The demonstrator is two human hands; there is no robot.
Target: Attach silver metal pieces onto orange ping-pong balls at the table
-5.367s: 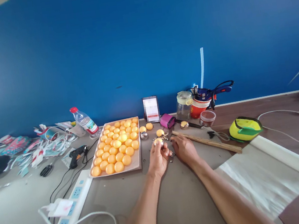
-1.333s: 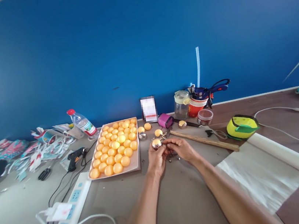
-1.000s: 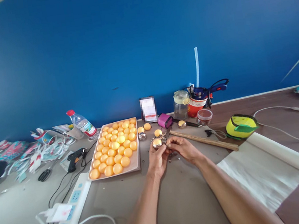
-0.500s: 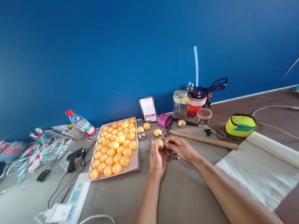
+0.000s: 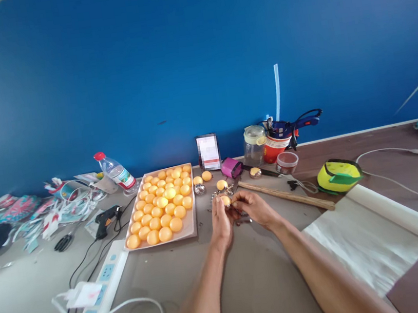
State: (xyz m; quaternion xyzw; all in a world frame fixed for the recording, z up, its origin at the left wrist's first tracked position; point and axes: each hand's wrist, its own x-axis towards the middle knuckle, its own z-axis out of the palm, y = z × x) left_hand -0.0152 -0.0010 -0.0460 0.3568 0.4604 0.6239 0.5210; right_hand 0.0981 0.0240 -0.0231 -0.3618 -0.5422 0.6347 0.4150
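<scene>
An orange ping-pong ball (image 5: 225, 201) with shiny metallic bits round its lower part is held in my left hand (image 5: 221, 223), whose fingers are closed about it. My right hand (image 5: 254, 207) is at the ball's right side, thumb and fingertips pinched together. Whatever lies between those fingertips is too small to make out. Just beyond my hands, another orange ball (image 5: 221, 185) rests by a scatter of small silvery pieces (image 5: 229, 191). Left of these, a metallic-covered ball (image 5: 199, 189) sits close to plain orange balls (image 5: 206, 176).
A shallow tray (image 5: 193, 226) of orange balls stands to the left, near a power strip (image 5: 98, 307), a glue gun (image 5: 106, 220) and a bottle (image 5: 118, 174). On the right lie a wooden stick (image 5: 288, 196), a white sheet roll (image 5: 404, 214), a hammer-like purple-headed tool (image 5: 231, 168) and a jar (image 5: 254, 146).
The whole view has shifted slightly, moving things a little rightward in the picture. My left fingers have turned slightly around the ball; my right hand stays pinched beside it.
</scene>
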